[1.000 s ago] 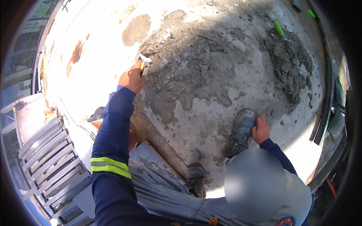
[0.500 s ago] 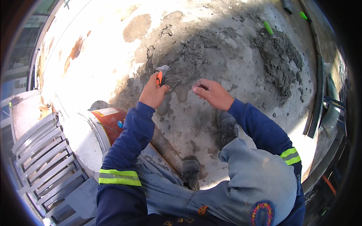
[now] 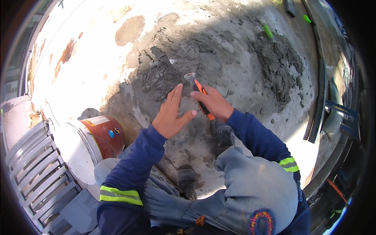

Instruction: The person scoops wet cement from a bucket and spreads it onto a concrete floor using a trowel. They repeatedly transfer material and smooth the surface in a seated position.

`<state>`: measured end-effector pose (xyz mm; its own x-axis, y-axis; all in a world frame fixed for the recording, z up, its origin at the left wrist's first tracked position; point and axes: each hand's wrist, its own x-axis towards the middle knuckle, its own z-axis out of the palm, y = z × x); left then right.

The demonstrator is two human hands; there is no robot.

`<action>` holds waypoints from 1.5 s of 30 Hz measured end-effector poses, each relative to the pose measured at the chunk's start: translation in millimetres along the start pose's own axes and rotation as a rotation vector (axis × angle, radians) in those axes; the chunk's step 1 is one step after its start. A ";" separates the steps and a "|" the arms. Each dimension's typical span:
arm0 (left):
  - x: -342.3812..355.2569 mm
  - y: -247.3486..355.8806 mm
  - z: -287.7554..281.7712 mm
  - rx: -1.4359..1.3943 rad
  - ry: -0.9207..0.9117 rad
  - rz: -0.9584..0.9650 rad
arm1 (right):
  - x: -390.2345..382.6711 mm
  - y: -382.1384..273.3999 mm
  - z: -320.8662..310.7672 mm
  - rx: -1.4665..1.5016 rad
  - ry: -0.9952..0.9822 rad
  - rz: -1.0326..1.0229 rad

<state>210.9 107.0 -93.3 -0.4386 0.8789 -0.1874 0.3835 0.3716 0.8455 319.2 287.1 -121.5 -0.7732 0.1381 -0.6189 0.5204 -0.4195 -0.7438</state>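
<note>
My right hand (image 3: 215,103) is closed round the orange-and-black handle of a trowel (image 3: 199,89). The metal neck points up and left toward wet grey mortar (image 3: 150,80) spread on the floor; the blade is hard to tell from the mortar around it. Just left of the handle, my left hand (image 3: 171,113) is open, its fingers stretched out and the thumb apart, holding nothing. Farther right lies a heap of darker mortar (image 3: 280,64), with a bright green handle (image 3: 268,31) at its far edge.
A red-and-white bucket (image 3: 107,137) lies by my left knee, beside a grey slatted rack (image 3: 43,168). Long dark bars (image 3: 319,102) run along the right side. A small bright green object (image 3: 306,18) lies at the far right. My boots (image 3: 186,180) rest on the stained floor.
The trowel has passed from my left hand to my right. My left hand has opened and shifted slightly right and nearer. The view has moved slightly right.
</note>
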 end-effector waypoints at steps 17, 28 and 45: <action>-151.3 -80.4 -202.2 1.006 0.401 -0.389 | 192.1 -130.7 -197.3 -0.727 0.100 0.173; -153.6 -83.0 -205.6 0.955 0.444 -0.348 | 182.6 -137.0 -83.6 -1.741 -0.122 -0.389; -165.9 -80.7 -210.4 0.944 0.313 -0.281 | -17.3 -15.4 -65.5 -1.512 0.566 -0.367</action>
<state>81.7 -131.7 -25.2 -0.7507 0.6574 -0.0648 0.6570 0.7533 0.0298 348.4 349.9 -115.9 -0.8813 0.4567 -0.1216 0.4725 0.8563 -0.2087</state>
